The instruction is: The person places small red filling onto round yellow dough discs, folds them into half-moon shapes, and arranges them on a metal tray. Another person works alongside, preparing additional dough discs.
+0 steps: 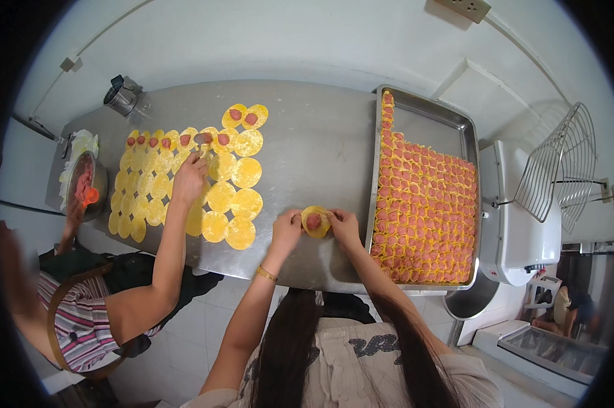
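Observation:
Near the table's front edge, my left hand (288,229) pinches one side of a round yellow dumpling wrapper (316,233). The opposite rim is between the fingers of my right hand (345,225). A ball of pink meat filling (313,221) lies in the wrapper's middle. Just to the right stands a deep metal tray (373,204), with tight rows of small open-topped dumplings (429,211) filling most of it. To the left, many yellow wrappers (247,173) lie in rows on the table; those in the far rows carry meat.
At my left, a co-worker's hand (191,178) reaches over the wrappers with a small tool; their other hand is by a metal bowl (97,178) of meat. A metal cup (120,98) stands at the back left. A white machine (507,211) with a wire guard (555,163) is beyond the tray.

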A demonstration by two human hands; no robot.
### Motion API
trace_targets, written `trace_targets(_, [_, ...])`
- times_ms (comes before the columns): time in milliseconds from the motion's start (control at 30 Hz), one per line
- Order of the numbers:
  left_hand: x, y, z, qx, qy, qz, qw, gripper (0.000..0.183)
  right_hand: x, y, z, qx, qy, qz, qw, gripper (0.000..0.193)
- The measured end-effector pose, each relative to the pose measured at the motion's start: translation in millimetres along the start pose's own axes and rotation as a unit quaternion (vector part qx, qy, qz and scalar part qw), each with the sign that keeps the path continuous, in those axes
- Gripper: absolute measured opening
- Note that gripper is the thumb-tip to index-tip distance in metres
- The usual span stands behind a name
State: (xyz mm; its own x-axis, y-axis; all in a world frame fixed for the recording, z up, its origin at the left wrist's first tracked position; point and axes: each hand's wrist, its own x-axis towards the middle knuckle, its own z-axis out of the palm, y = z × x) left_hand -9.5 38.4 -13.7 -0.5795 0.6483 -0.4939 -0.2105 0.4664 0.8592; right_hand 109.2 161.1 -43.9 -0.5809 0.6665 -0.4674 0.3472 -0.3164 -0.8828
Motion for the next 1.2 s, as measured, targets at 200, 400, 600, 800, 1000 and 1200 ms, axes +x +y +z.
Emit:
trace_targets(200, [-6, -11, -3, -0.106, -0.035, 0.074, 0.991, 0.029, -17, -1, 0, 0.134, -0.049, -0.035, 0.989, 0.030])
trace_targets(400, [-9, 1, -2, -0.178, -0.018, 0.023, 0.984, 0.023, -24, -11, 6, 0.079, -0.022, -0.083, 0.993, 0.026])
trace_targets(600, [-13, 2, -1, -0.275, -0.029, 0.056, 0.959, 0.010, -34, -27, 4, 0.227, -0.023, -0.066, 0.971, 0.024])
trace_targets(800, [-24, 8, 1, -0.220, -0.056, 0.034, 0.973, 0.017, -40, -26, -3, 0.148, -0.056, -0.096, 0.983, 0.027])
trace_targets(1000, [-37, 12, 4, -0.283, -0.093, 0.075, 0.952, 0.033, -37, -24, -16, -0.062, 0.012, -0.094, 0.994, 0.034])
trace_targets(1200, [-22, -16, 17, -0.045, 0.005, 0.158, 0.986, 0.012, -44, -19, -19, -0.046, -0.044, -0.150, 0.987, 0.031])
